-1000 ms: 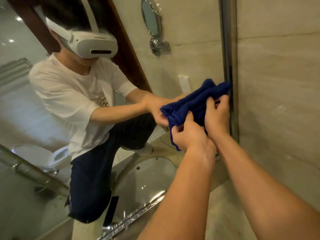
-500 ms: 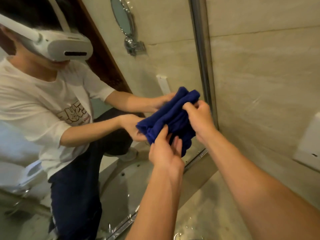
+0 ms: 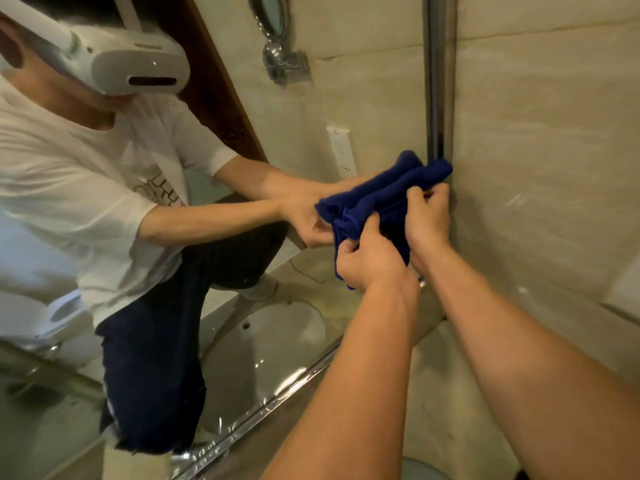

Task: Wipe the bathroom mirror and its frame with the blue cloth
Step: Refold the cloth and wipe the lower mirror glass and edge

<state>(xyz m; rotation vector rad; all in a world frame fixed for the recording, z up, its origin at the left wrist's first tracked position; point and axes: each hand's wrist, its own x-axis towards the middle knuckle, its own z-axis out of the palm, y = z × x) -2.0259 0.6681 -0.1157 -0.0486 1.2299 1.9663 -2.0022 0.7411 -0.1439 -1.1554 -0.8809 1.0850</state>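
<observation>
The blue cloth (image 3: 384,199) is bunched against the lower right corner of the bathroom mirror (image 3: 311,126), its upper end lying on the mirror's metal frame (image 3: 439,81). My right hand (image 3: 427,221) grips the cloth's right part beside the frame's vertical strip. Just below and to the left, my left hand (image 3: 372,263) pinches the cloth's lower left fold. The glass reflects me crouching, with both arms stretched toward the cloth.
A beige stone wall (image 3: 540,150) runs right of the frame, with a white fixture (image 3: 625,289) at the far right edge. The frame's bottom strip (image 3: 263,410) runs along a stone counter. The mirror reflects a sink basin, a toilet and a round wall mirror.
The cloth and both hands have shifted right from the glass onto the frame's vertical strip. My left hand has closed tighter on the lower fold.
</observation>
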